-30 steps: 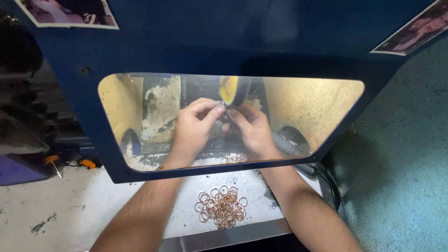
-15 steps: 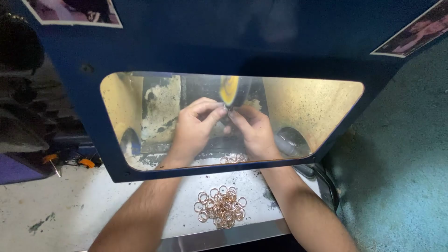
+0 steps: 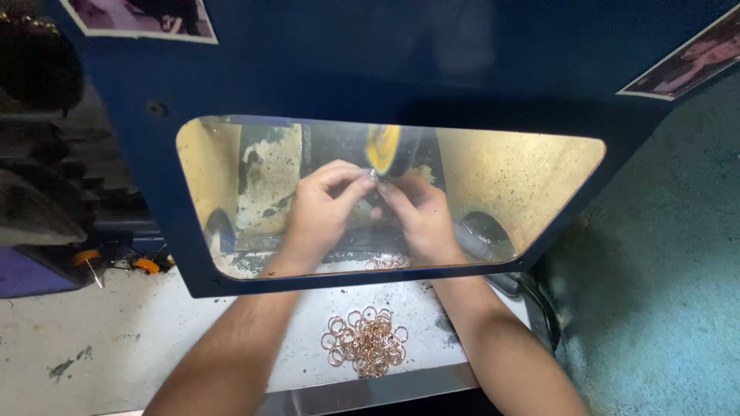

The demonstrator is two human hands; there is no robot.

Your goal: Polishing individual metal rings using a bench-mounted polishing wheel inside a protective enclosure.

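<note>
Behind a clear window in a dark blue guard [image 3: 385, 69], my left hand [image 3: 320, 212] and my right hand [image 3: 420, 219] meet at a yellow polishing wheel [image 3: 381, 146]. Together the fingertips pinch a small metal ring [image 3: 374, 176] against the wheel's lower edge. The ring is tiny and mostly hidden by my fingers. A pile of several copper-coloured rings [image 3: 366, 343] lies on the white bench between my forearms, and a few more rings [image 3: 385, 263] lie just inside the window.
The guard's yellow-stained inner walls [image 3: 524, 177] enclose the wheel. A dark hose [image 3: 532, 296] runs at the right of the bench. Orange-handled tools [image 3: 116, 262] lie at the left. A metal edge [image 3: 370, 393] borders the bench front.
</note>
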